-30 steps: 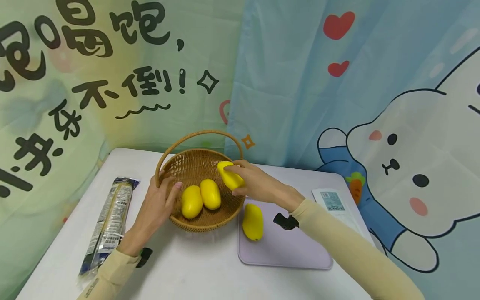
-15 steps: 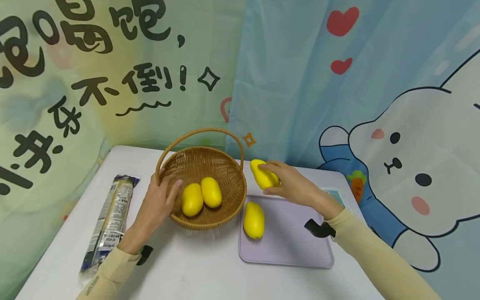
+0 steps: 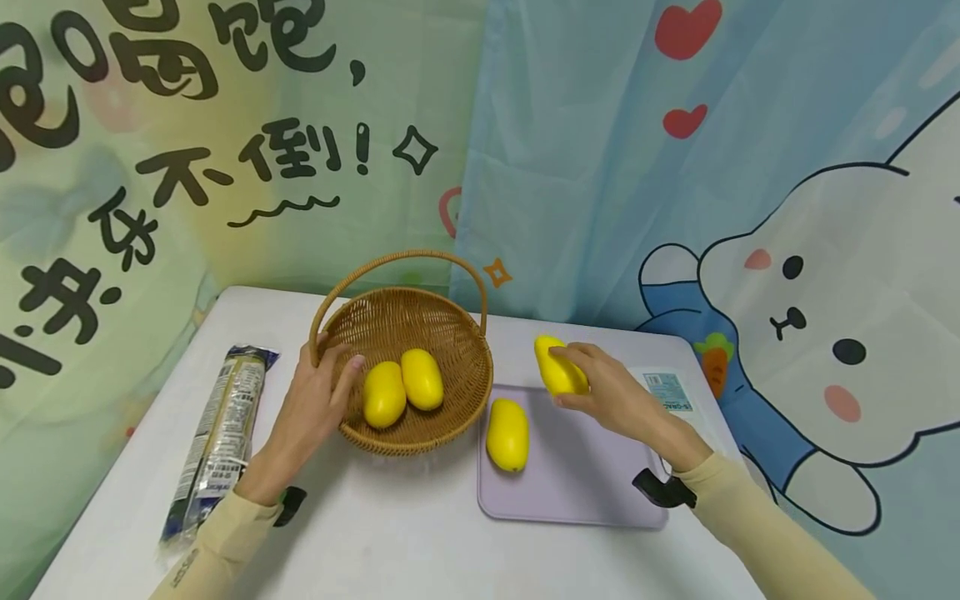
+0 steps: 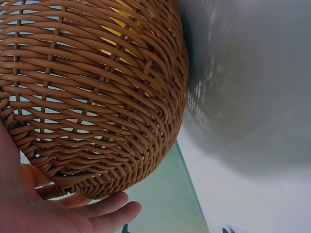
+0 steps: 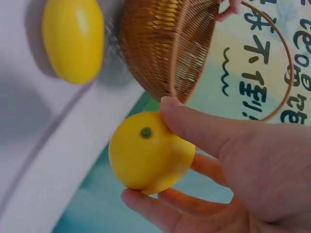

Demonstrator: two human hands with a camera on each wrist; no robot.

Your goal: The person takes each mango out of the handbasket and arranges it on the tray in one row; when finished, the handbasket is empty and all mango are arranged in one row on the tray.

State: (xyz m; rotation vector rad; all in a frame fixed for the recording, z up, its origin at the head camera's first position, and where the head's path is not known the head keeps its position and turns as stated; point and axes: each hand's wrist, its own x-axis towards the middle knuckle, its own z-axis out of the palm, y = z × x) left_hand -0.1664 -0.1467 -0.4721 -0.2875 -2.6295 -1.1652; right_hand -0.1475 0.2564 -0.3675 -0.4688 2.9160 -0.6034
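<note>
Fingers of my right hand (image 3: 617, 395), half-curled, grip a yellow fruit (image 3: 557, 368). It has moved near the twelve-o'clock edge of the tray (image 3: 577, 493); transfer appears partway, fruit unreleased. My left hand (image 3: 311, 404) holds the basket (image 3: 465, 354) at nine o'clock.

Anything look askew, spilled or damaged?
Nothing stands out: two yellow fruits lie in the basket, a third fruit rests on the tray, and the right hand holds a fourth fruit. No spill or damage visible.
</note>
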